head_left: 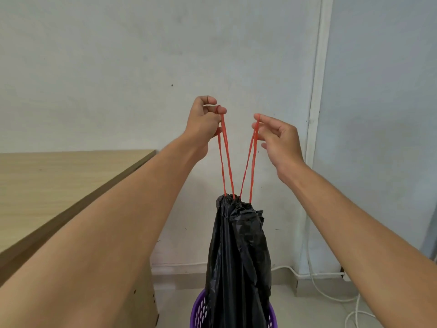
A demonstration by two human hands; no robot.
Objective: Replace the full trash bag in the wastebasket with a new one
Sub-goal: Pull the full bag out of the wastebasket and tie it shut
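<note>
My left hand point(204, 119) and right hand point(275, 136) each pinch a red drawstring loop point(224, 157), lifting the closed black bag point(238, 256) from the purple wastebasket point(201, 311).

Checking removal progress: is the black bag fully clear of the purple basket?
No, the bag hangs from red drawstrings held by both hands, but its lower part still sits inside the basket.

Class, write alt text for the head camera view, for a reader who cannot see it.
Two hands, left and right, each hold a red drawstring loop, lifting a cinched black trash bag from a purple wastebasket. A wooden table stands at left.
</note>
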